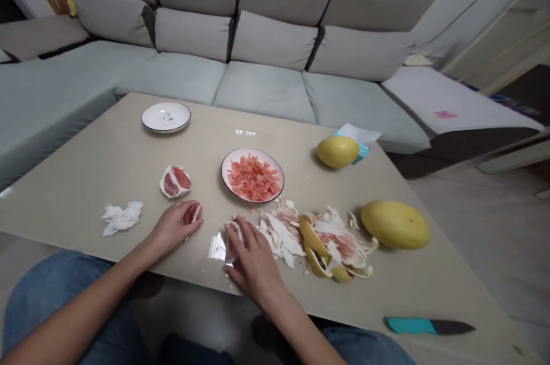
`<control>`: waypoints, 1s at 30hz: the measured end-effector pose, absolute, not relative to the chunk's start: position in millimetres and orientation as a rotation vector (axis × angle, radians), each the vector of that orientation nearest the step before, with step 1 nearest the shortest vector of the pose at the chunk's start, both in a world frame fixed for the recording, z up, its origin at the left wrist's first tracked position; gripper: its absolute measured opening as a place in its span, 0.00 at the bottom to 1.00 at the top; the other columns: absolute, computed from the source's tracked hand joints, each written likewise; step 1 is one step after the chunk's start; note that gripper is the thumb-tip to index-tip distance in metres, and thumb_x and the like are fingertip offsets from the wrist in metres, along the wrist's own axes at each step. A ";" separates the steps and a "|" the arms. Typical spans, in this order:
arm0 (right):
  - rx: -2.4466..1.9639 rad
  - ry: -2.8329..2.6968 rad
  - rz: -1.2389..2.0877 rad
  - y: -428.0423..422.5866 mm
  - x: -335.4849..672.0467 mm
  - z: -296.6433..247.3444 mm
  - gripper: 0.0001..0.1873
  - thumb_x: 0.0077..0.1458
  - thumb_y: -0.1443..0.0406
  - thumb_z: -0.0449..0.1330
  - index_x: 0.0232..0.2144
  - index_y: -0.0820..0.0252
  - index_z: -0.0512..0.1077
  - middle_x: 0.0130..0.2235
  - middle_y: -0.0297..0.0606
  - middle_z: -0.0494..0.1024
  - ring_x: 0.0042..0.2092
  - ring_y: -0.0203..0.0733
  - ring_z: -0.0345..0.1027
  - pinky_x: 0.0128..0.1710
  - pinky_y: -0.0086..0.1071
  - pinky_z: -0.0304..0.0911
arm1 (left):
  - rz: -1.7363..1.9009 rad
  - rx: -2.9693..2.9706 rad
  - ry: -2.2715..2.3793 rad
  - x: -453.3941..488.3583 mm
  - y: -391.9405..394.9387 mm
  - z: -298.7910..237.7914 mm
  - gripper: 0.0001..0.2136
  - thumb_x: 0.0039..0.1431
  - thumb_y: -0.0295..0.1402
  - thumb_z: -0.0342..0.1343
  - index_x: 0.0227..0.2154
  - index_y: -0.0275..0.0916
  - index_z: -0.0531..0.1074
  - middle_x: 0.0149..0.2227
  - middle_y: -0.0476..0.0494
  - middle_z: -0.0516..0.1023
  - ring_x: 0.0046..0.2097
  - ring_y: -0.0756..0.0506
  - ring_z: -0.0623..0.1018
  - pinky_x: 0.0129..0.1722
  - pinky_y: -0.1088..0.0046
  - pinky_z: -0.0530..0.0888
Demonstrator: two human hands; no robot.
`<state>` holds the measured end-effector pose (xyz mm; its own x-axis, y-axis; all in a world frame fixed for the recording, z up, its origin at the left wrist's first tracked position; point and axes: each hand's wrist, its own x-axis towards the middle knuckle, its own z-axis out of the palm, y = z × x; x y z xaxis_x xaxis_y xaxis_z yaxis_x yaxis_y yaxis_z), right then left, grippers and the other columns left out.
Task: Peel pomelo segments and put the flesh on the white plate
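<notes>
My left hand is closed around a red pomelo segment, just above the table near its front edge. A second pomelo piece with whitish skin sits under the curled fingers of my right hand, which grips it close to the tabletop. Behind my left hand lies a larger peeled pomelo chunk with red flesh and white pith. A dark-rimmed plate in the middle holds a heap of red pomelo flesh. Right of my right hand spreads a pile of peel and membrane.
Two whole yellow pomelos are on the right, one against a tissue pack. A knife with a teal handle lies near the front right edge. Crumpled tissue and another plate are on the left.
</notes>
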<state>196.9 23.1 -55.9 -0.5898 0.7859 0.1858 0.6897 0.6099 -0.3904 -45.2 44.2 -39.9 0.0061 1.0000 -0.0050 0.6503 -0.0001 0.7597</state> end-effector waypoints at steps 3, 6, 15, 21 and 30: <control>-1.192 -2.454 0.402 27.3 197.4 -61.5 0.44 0.41 0.67 0.68 0.61 0.61 0.57 0.60 0.54 0.63 0.58 0.62 0.57 0.56 0.55 0.56 | 0.759 1.762 1.722 -46.9 43.0 -38.6 0.13 0.54 0.38 0.57 0.41 0.39 0.74 0.38 0.41 0.73 0.43 0.37 0.72 0.47 0.62 0.67; -1.166 -2.381 0.408 28.5 198.5 -59.4 0.41 0.41 0.65 0.66 0.59 0.59 0.60 0.57 0.52 0.67 0.55 0.61 0.60 0.54 0.56 0.56 | 0.742 1.799 1.698 -50.1 38.3 -35.9 0.20 0.55 0.39 0.57 0.49 0.37 0.70 0.47 0.35 0.70 0.50 0.34 0.70 0.52 0.57 0.65; -1.138 -2.100 0.624 42.9 153.8 -40.9 0.49 0.46 0.68 0.64 0.66 0.57 0.44 0.60 0.51 0.58 0.61 0.55 0.55 0.58 0.47 0.58 | 0.720 1.822 1.590 -61.6 29.2 -34.4 0.28 0.54 0.39 0.59 0.58 0.41 0.62 0.52 0.35 0.69 0.53 0.34 0.70 0.54 0.56 0.65; -1.115 -2.104 0.655 57.0 120.4 -47.5 0.47 0.43 0.61 0.66 0.63 0.60 0.51 0.58 0.51 0.65 0.58 0.55 0.61 0.56 0.46 0.62 | 0.868 1.769 1.688 -68.2 31.3 -14.2 0.20 0.60 0.39 0.51 0.54 0.41 0.66 0.47 0.39 0.71 0.38 0.44 0.75 0.43 0.63 0.73; -1.188 -2.470 0.345 59.7 123.5 -57.3 0.47 0.38 0.55 0.70 0.58 0.66 0.61 0.58 0.57 0.68 0.60 0.66 0.56 0.61 0.61 0.42 | 1.081 1.721 1.718 -75.0 37.6 -5.2 0.14 0.59 0.33 0.51 0.46 0.40 0.72 0.43 0.43 0.73 0.35 0.47 0.75 0.38 0.70 0.72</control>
